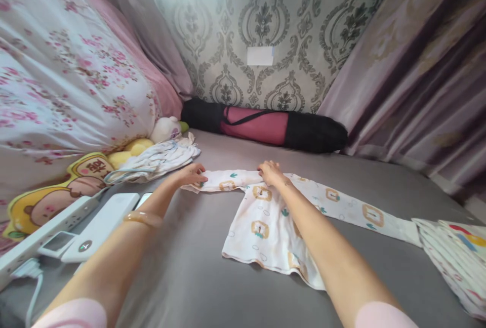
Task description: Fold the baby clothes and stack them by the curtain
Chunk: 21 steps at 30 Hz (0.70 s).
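Observation:
A small white long-sleeved shirt [246, 227] with lion and leaf prints lies spread on the grey sheet [182, 262], its hem toward me and its sleeves out to both sides. My left hand [193, 173] is at the cuff of the left-side sleeve, its fingers curled over the cloth. My right hand [270, 172] rests at the shirt's neck and shoulder area, fingers bent down onto the fabric. The right-side sleeve stretches out flat beyond my right forearm, which covers part of the shirt's body.
At the right edge is a stack of folded clothes [451, 262]. A black and pink roll bag [261, 126] lies along the wall. On the left are crumpled white cloth [159, 158], plush toys [83, 186], a power strip [49, 234] and a white device [106, 224].

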{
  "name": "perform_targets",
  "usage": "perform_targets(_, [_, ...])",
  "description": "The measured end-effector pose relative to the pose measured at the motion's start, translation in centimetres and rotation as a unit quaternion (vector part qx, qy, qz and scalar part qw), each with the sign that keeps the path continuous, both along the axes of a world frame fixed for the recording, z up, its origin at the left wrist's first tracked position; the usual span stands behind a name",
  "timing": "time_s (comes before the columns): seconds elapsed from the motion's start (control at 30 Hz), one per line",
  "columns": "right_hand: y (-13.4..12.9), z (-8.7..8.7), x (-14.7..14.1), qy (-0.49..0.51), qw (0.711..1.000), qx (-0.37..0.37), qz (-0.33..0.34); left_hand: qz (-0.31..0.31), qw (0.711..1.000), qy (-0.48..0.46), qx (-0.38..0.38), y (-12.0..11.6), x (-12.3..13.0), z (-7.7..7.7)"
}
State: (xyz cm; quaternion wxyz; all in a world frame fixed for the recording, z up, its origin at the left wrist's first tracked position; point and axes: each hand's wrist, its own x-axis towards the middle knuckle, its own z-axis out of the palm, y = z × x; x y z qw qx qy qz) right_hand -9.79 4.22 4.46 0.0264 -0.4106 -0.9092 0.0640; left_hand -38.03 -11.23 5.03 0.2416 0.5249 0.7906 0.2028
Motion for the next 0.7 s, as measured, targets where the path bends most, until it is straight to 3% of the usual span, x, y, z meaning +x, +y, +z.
perform_targets(0.17, [0.9,0.4,0.2,-0.009,1.000,-0.012,-0.010,-0.050,0.995,-0.085,-0.026,-0.3,-0.3,1.0])
perform_targets(0.37, [-0.2,-0.8,0.0,0.074,0.991,0.051,-0.103,-0.055,0.986,-0.150,0.056,0.3,-0.4,2.0])
perform_targets(0.43, [-0.9,-1.8,-0.3,0.102,0.984,0.077,-0.126,-0.046,0.992,-0.102,0.054,0.7,-0.6,1.9])
perform_targets(0.6, [-2.3,-2.9,-0.9,0.099,0.972,0.139,-0.160,0.002,0.991,0.134,-0.002,1.7,-1.7,1.6])
perform_targets(0.7, [-2.5,-2.5,-1.1,0.090,0.972,0.166,-0.142,0.015,0.986,0.148,-0.078,1.7,-2.6,1.8])
